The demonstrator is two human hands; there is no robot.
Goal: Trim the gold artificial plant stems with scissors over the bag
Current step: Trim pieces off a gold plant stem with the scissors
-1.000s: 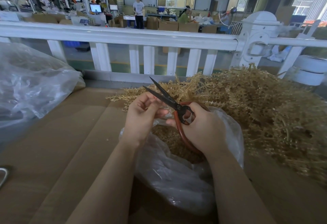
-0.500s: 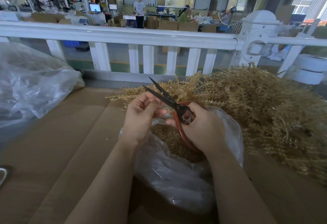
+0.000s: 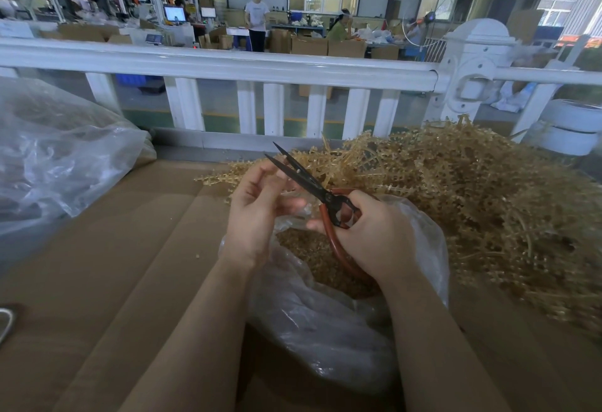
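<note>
My right hand (image 3: pixel 374 242) grips the red handles of black-bladed scissors (image 3: pixel 303 174). The blades are slightly apart and point up and left. My left hand (image 3: pixel 257 213) is right beside the blades, fingers pinched on a small gold stem that they mostly hide. Both hands hover over a clear plastic bag (image 3: pixel 325 330) that lies open on the cardboard and holds gold trimmings (image 3: pixel 303 249). A big heap of gold artificial plant stems (image 3: pixel 472 203) lies to the right and behind the bag.
Brown cardboard (image 3: pixel 114 265) covers the work surface. A large crumpled clear bag (image 3: pixel 55 151) sits at the left, and a white railing (image 3: pixel 228 66) runs along the far edge. White tape rolls (image 3: pixel 573 125) stand at the far right. People work among boxes beyond the railing.
The scissor blades have closed slightly and my left fingers have shifted a little at the blades. Both hands stay over the bag.
</note>
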